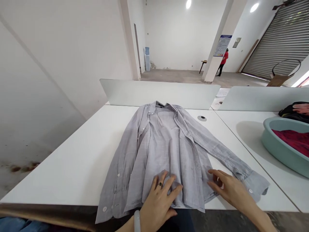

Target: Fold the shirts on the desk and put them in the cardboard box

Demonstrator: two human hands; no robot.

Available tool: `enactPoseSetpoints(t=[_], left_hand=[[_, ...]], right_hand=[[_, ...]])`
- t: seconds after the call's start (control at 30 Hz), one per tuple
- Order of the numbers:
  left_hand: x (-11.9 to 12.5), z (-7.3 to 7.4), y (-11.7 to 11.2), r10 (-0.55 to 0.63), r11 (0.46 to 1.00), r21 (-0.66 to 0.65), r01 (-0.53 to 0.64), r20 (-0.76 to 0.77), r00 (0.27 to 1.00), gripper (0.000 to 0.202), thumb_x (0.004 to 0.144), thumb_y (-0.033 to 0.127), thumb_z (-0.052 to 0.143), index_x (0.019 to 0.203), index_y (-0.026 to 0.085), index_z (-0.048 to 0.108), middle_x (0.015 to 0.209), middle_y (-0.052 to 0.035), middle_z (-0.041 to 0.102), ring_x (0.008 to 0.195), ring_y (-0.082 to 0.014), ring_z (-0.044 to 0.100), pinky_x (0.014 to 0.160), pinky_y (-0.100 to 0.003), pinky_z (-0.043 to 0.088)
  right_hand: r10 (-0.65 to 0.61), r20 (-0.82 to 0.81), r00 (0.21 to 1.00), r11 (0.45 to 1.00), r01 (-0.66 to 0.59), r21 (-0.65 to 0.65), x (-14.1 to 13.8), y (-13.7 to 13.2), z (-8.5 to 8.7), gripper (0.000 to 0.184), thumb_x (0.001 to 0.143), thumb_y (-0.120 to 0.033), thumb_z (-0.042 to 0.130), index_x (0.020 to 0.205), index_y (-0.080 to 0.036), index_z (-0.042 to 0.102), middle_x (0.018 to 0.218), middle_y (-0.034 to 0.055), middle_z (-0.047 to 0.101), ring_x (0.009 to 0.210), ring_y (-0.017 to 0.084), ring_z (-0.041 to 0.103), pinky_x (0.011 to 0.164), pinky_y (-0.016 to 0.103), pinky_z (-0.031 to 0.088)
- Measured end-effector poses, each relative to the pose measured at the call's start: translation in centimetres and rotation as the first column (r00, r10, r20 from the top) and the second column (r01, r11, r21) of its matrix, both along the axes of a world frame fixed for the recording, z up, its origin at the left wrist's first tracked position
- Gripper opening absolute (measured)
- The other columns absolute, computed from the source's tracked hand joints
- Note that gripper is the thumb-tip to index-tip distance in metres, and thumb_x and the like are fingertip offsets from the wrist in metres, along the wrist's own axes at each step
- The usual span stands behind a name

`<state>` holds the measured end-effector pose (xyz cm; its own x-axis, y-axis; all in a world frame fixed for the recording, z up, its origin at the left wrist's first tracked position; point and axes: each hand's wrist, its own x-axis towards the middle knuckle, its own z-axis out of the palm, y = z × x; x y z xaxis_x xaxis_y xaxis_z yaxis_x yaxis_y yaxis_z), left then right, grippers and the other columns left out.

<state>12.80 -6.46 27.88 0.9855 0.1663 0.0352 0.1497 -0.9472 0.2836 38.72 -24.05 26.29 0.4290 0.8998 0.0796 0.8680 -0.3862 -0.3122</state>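
Observation:
A light grey button-up shirt (pixel 164 138) lies unbuttoned and spread on a white table, its collar toward the far divider. One sleeve stretches out to the right, while the other runs down the left side with its cuff over the near edge. My left hand (pixel 160 199) rests on the lower middle of the shirt with its fingers spread; it wears a ring and a pale wristband. Near the lower right hem, between body and sleeve, my right hand (pixel 225 187) hovers or lightly touches the cloth, thumb and fingers apart. Neither hand grips the fabric.
On the right stands a pale green basin (pixel 272 141) with dark red cloth inside. Frosted dividers (pixel 159 93) line the table's far edge. A round cable hole (pixel 202 118) sits right of the collar. A person in red (pixel 224 59) stands far back by a pillar.

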Motion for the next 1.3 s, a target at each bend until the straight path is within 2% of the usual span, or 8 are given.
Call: enactPoseSetpoints(t=[0.17, 0.4, 0.63, 0.9, 1.0, 1.1, 1.2, 1.3], left_hand=[[-0.3, -1.3, 0.0, -0.006, 1.0, 0.019, 0.006, 0.021, 1.0, 0.062, 0.076, 0.035, 0.072, 0.132, 0.032, 0.045, 0.135, -0.0056, 0.051, 0.132, -0.0362, 0.038, 0.105, -0.064, 0.033], [-0.4, -1.6, -0.2, 0.036, 0.996, 0.079, -0.039, 0.039, 0.999, 0.062, 0.07, 0.031, 0.079, 0.124, 0.025, 0.049, 0.126, -0.0064, 0.056, 0.125, -0.0329, 0.046, 0.104, -0.058, 0.037], [-0.8, -1.8, -0.1, 0.046, 0.989, 0.137, -0.047, 0.011, 0.999, 0.042, 0.07, 0.029, 0.079, 0.105, 0.02, 0.057, 0.108, -0.0045, 0.06, 0.102, -0.0254, 0.058, 0.093, -0.046, 0.047], [-3.5, 0.1, 0.4, -0.003, 0.997, 0.074, 0.001, 0.021, 1.0, 0.031, 0.075, 0.033, 0.075, 0.098, 0.021, 0.057, 0.103, -0.0033, 0.059, 0.103, -0.0242, 0.055, 0.092, -0.04, 0.047], [-4.6, 2.4, 1.0, 0.051, 0.999, -0.004, -0.051, 0.136, 0.989, 0.02, 0.086, 0.025, 0.062, 0.104, 0.024, 0.056, 0.115, -0.0034, 0.057, 0.112, -0.0223, 0.051, 0.093, -0.035, 0.046], [-5.9, 3.5, 3.2, 0.283, 0.956, 0.017, -0.292, 0.205, 0.937, 0.026, 0.093, 0.015, 0.042, 0.114, 0.024, 0.054, 0.121, -0.0051, 0.054, 0.112, -0.0217, 0.052, 0.091, -0.036, 0.047], [-7.3, 2.5, 6.2, 0.498, 0.848, 0.065, -0.526, 0.24, 0.833, 0.031, 0.095, 0.022, 0.036, 0.121, 0.022, 0.052, 0.123, -0.0092, 0.053, 0.112, -0.0257, 0.053, 0.087, -0.041, 0.049], [-8.5, 0.8, 7.9, 0.613, 0.765, 0.086, -0.638, 0.202, 0.763, 0.035, 0.092, 0.03, 0.044, 0.125, 0.02, 0.051, 0.124, -0.0128, 0.051, 0.113, -0.0308, 0.052, 0.085, -0.046, 0.05]], right_hand=[[0.006, -0.037, 0.999, 0.995, -0.003, 0.103, 0.5, -0.8, -1.7, 0.032, 0.087, -0.021, 0.033, 0.099, -0.02, 0.063, 0.086, 0.0069, 0.064, 0.061, 0.014, 0.062, 0.057, 0.026, 0.047], [-0.269, 0.194, 0.943, 0.955, 0.234, 0.184, 5.6, -5.0, -2.2, 0.03, 0.085, -0.032, 0.039, 0.089, -0.02, 0.066, 0.092, 0.0083, 0.066, 0.071, 0.021, 0.065, 0.055, 0.032, 0.049], [0.016, 0.118, 0.993, 0.976, -0.041, 0.215, 2.5, -4.1, -3.7, 0.027, 0.089, -0.043, 0.049, 0.094, -0.024, 0.066, 0.1, 0.0084, 0.064, 0.089, 0.022, 0.064, 0.076, 0.035, 0.054], [-0.043, 0.091, 0.995, 0.982, 0.025, 0.185, 5.0, -6.4, -4.1, 0.027, 0.086, -0.044, 0.048, 0.087, -0.025, 0.067, 0.089, 0.0072, 0.069, 0.077, 0.023, 0.068, 0.062, 0.033, 0.056], [-0.041, 0.134, 0.99, 0.981, 0.014, 0.194, 3.8, -3.2, -0.5, 0.028, 0.088, -0.045, 0.046, 0.093, -0.026, 0.066, 0.096, 0.007, 0.069, 0.081, 0.024, 0.068, 0.065, 0.034, 0.055], [0.085, 0.082, 0.993, 0.979, -0.099, 0.18, 1.4, 2.6, 4.3, 0.027, 0.091, -0.041, 0.042, 0.1, -0.026, 0.064, 0.106, 0.0055, 0.066, 0.085, 0.021, 0.066, 0.068, 0.031, 0.052], [0.324, -0.018, 0.946, 0.939, -0.319, 0.133, -1.2, 10.3, 7.8, 0.024, 0.093, -0.032, 0.041, 0.098, -0.025, 0.064, 0.102, 0.0049, 0.066, 0.085, 0.019, 0.064, 0.072, 0.031, 0.049], [0.54, -0.116, 0.834, 0.839, -0.523, 0.149, -3.8, 18.1, 8.6, 0.02, 0.09, -0.023, 0.046, 0.091, -0.021, 0.066, 0.091, 0.004, 0.067, 0.079, 0.017, 0.061, 0.072, 0.031, 0.047]])
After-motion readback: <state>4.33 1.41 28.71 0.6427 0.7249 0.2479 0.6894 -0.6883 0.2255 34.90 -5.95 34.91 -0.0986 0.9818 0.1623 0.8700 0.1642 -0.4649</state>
